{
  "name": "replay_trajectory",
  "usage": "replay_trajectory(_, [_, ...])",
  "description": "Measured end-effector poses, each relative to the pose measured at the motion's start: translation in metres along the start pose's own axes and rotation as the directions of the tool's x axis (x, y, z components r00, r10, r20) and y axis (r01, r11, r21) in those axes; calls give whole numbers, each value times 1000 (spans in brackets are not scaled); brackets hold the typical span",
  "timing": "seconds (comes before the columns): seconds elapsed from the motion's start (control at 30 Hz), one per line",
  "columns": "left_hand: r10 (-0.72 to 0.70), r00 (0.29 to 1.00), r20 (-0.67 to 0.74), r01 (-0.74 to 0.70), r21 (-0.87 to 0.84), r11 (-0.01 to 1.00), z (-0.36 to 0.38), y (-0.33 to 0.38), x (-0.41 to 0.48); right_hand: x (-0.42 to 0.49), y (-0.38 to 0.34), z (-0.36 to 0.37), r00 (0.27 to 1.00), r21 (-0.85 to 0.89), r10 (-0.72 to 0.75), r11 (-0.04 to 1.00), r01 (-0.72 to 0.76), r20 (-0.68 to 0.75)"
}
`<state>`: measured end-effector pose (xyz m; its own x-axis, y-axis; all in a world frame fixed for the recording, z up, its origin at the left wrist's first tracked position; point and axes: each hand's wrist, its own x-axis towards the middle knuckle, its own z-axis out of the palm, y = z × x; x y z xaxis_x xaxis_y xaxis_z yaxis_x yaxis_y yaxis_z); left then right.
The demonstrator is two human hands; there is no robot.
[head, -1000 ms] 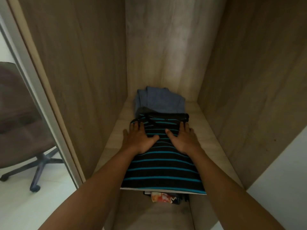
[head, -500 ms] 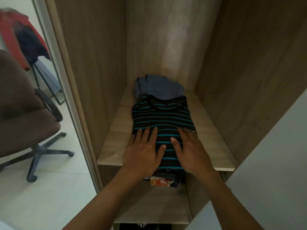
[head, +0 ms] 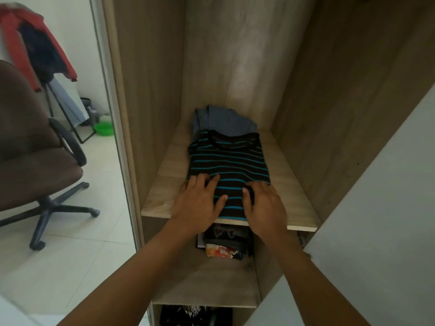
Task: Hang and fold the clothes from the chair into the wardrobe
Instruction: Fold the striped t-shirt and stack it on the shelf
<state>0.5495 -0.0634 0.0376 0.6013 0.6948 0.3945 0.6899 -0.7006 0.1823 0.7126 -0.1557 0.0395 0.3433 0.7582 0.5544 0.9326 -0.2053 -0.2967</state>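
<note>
Hem of striped shirt (head: 228, 161) partly hidden under left hand (head: 200, 205), right hand (head: 266, 208).

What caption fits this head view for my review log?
Person's left hand and right hand rest on a folded striped shirt on the wardrobe shelf, a blue garment behind it.

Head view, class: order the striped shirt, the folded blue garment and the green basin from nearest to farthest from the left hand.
1. Striped shirt: under the left hand.
2. Folded blue garment: shelf back.
3. Green basin: floor, far left.
</note>
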Motion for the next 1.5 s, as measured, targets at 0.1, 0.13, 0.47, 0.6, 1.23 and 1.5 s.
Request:
replay_trajectory(0.1, [-14,994,109,12,27,1000,-11,4,-1,-2,-4,-15,992,2,2,1000,-3,125])
replay_trajectory(0.13, [-19,989,148,16,24,1000,-19,6,-1,-2,-5,-22,980,9,2,1000,-4,197])
replay_trajectory(0.47, [13,999,-48,-20,-128,992,-138,86,-108,-85,-39,-185,991,37,-81,996,78,103])
replay_trajectory(0.6, [71,991,-115,-87,-140,986,-170,152,-171,-150,-55,-276,995,-82,-90,993,86,-51])
replay_trajectory(1.23, [574,819,-17,-529,-413,742,-252,396,-280,-331,-18,-476,867,492,324,864,-108,-379])
replay_trajectory(1.5, [530,813,-242,-578,-217,787,-253,355,-298,-324,-48,-449,874,594,198,795,122,-445])
